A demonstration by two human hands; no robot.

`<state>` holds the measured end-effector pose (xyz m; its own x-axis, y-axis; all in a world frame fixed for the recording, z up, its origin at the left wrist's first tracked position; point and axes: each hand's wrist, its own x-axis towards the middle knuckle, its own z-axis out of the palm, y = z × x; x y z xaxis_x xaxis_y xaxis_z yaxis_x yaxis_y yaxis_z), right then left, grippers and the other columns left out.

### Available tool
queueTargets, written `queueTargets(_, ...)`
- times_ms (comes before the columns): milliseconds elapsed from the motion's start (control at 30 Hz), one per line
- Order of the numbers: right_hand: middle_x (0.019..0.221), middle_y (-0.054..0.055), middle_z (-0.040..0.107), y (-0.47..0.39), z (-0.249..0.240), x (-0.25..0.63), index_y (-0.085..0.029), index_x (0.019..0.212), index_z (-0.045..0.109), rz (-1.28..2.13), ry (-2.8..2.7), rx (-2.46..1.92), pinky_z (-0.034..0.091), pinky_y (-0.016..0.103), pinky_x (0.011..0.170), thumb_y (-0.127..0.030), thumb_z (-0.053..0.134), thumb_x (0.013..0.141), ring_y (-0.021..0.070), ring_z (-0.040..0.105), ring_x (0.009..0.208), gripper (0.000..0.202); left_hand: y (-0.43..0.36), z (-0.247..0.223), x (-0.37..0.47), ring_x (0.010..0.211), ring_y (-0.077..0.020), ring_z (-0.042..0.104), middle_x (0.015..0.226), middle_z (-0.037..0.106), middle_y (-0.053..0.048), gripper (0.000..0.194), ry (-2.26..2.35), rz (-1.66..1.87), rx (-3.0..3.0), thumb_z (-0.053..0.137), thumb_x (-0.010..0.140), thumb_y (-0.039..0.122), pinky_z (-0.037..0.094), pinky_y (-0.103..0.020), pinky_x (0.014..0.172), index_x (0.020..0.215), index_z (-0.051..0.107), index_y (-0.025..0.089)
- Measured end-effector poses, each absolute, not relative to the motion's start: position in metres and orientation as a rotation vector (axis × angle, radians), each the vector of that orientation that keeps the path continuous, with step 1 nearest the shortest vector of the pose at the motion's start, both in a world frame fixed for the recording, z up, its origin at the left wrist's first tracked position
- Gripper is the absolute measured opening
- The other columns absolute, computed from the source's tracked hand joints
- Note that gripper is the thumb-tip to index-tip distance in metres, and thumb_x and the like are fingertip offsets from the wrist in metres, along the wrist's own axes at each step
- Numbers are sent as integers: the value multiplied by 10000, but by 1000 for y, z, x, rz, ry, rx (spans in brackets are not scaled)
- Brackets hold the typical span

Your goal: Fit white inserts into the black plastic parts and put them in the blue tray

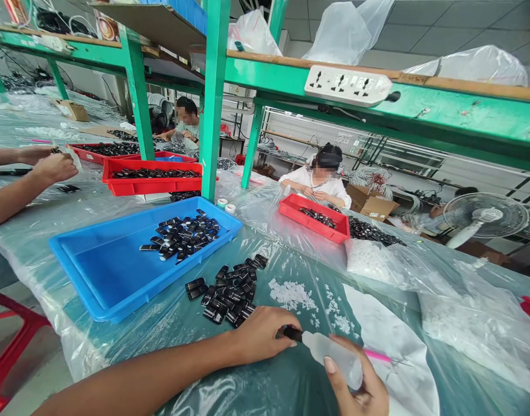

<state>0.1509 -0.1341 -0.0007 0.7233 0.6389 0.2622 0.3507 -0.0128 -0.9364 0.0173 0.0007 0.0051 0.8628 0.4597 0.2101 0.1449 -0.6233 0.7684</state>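
My left hand (265, 332) pinches a small black plastic piece (293, 333) low over the table. In my right hand (364, 384) is a translucent white squeeze bottle (336, 355), tilted so its tip meets the black piece. Whether the tip goes inside the piece, I cannot tell. Beyond my left hand lies a loose pile of black plastic pieces (232, 292) on the plastic-covered table (160, 352). Tiny white bits (293, 294) are scattered ahead of my hands. A pink-handled thin tool (377, 355) rests on a white sheet (392, 338), partly behind my right hand.
A blue tray (95, 274) with black pieces stands at left, red trays (154, 184) behind it. Another red bin (286, 208) sits across the table. Bags of white bits (371, 263) lie right. A green post (215, 115) carries the shelf. Another person's hands (52, 164) work at left.
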Motion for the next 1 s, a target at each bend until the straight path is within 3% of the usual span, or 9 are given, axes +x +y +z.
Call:
queueTargets(133,815,35,620,-131,4,154,-192,919,615,407,-675,-1612,416,259,558,-594,619,675,168,514,631,471,1,1,19,757,-156,616,925,673,-33,206,439,479,2105,619,785,285,436,-193,605,970,655,203)
queueTargets(233,757,16,595,-128,3,159,-178,935,597,454,-628,-1533,380,262,524,-582,597,703,130,429,547,465,2,-2,20,744,-152,610,920,667,-42,211,441,492,2023,624,772,281,433,-191,592,958,648,184)
queueTargets(533,741,7,590,-128,2,156,-185,926,610,429,-636,-1545,376,264,558,-570,635,671,136,440,578,463,1,0,20,709,-136,589,904,665,-32,214,446,499,2030,649,748,269,402,-184,563,943,645,180)
queueTargets(667,941,55,617,-130,2,149,-192,931,613,377,-660,-1549,434,288,678,-561,655,661,223,549,817,459,1,0,20,676,-124,572,873,663,-21,198,444,507,2055,660,740,265,392,-184,558,917,645,178)
queueTargets(767,984,62,619,-130,1,147,-195,931,610,339,-696,-1556,443,297,745,-560,656,664,254,557,916,455,1,0,20,678,-124,571,879,664,-17,204,453,505,2063,665,735,270,392,-183,559,918,643,181)
queueTargets(1000,957,77,648,-134,-6,151,-191,884,649,179,-829,-1641,442,287,713,-561,668,649,267,573,905,439,2,-1,19,697,-130,578,895,661,-12,199,454,487,2114,661,743,295,401,-183,565,916,640,199)
